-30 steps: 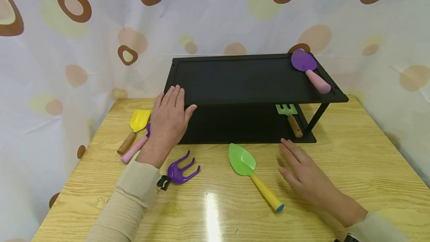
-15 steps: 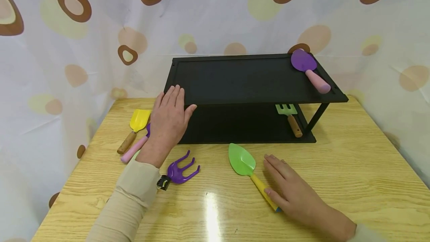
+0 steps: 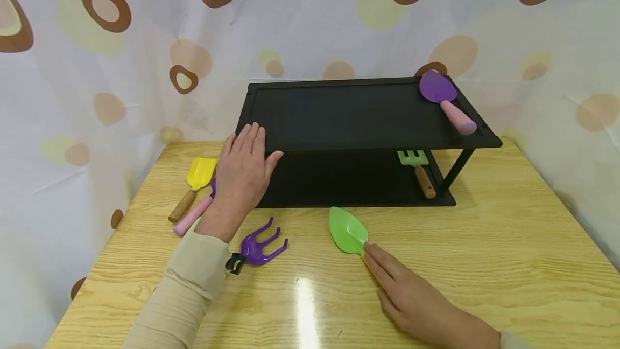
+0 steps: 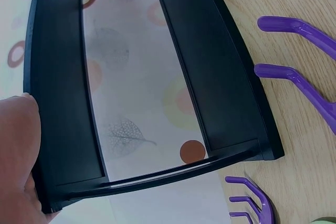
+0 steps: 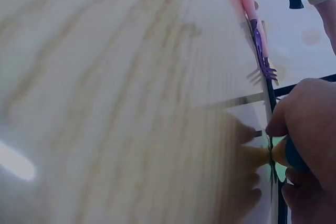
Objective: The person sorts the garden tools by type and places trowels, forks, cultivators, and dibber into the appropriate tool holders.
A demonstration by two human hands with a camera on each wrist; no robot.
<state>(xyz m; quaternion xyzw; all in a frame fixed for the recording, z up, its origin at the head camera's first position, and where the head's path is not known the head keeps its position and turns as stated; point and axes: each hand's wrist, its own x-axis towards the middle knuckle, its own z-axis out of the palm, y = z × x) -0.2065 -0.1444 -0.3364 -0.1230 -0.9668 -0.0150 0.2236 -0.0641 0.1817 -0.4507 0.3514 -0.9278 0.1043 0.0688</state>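
Note:
My left hand point(image 3: 242, 171) lies flat with straight fingers on the left front corner of a black two-tier rack point(image 3: 339, 117). In the left wrist view, part of that hand point(image 4: 16, 145) shows at the rack's end frame point(image 4: 58, 103). My right hand point(image 3: 411, 298) is over the yellow handle of a green garden trowel point(image 3: 347, 230) lying on the table, its fingers pointing towards the blade. In the right wrist view the trowel's blue-ended handle point(image 5: 295, 157) is between thumb and fingers, with small gaps on both sides.
A purple hand rake point(image 3: 259, 246) lies left of the trowel. A yellow shovel point(image 3: 201, 174) and a pink-handled tool point(image 3: 194, 217) lie at the left. On the rack's top is a purple trowel point(image 3: 438, 88); its lower tier bears a green fork point(image 3: 424, 181).
My right hand has moved left and down from beside the rack's front edge to over the trowel's handle. My left hand, the rack and the tools have stayed in place.

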